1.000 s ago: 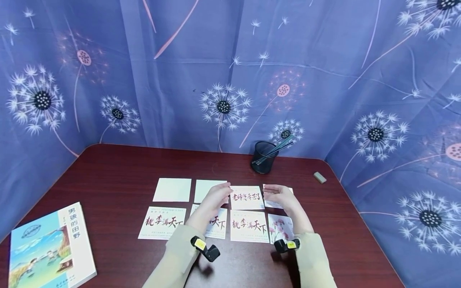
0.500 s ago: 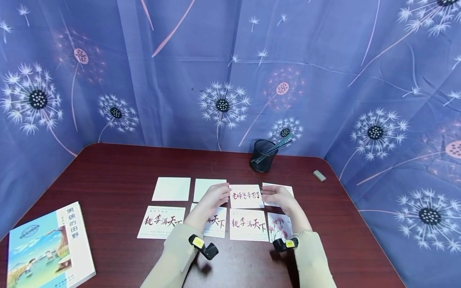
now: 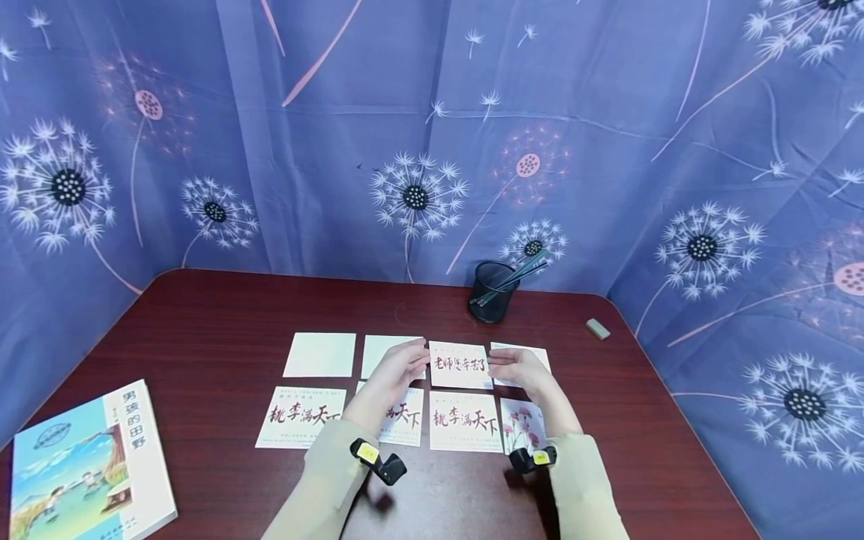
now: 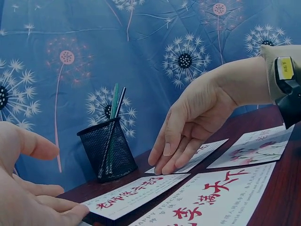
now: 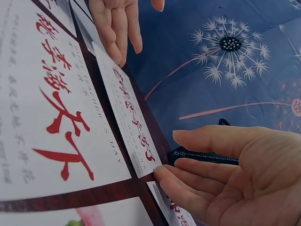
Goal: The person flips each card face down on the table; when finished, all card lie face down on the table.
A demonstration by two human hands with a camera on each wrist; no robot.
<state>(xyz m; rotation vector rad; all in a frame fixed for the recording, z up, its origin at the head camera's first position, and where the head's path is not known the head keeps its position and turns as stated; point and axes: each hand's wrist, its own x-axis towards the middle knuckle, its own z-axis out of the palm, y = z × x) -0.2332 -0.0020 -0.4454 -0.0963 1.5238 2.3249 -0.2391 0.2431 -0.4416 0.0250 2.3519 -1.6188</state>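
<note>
A white card with red writing lies between my two hands, in the back row of cards. My left hand touches its left edge with the fingertips, the fingers nearly straight and the thumb apart from the card. At the opposite edge, the fingertips of my right hand touch the card, the thumb raised clear of it in the right wrist view. The card looks slightly raised off the table at its left end in the left wrist view. Behind my left hand a blank white card is partly hidden; my right hand partly covers another card.
In front lie more cards with red writing and a flower card. Another blank card is at left. A black mesh pen cup stands behind, an eraser-like block at right, and a book at front left.
The card between my hands has shifted slightly away from the front row, and both hands have moved with it a little. The view has also drifted slightly. The other cards stay put.
</note>
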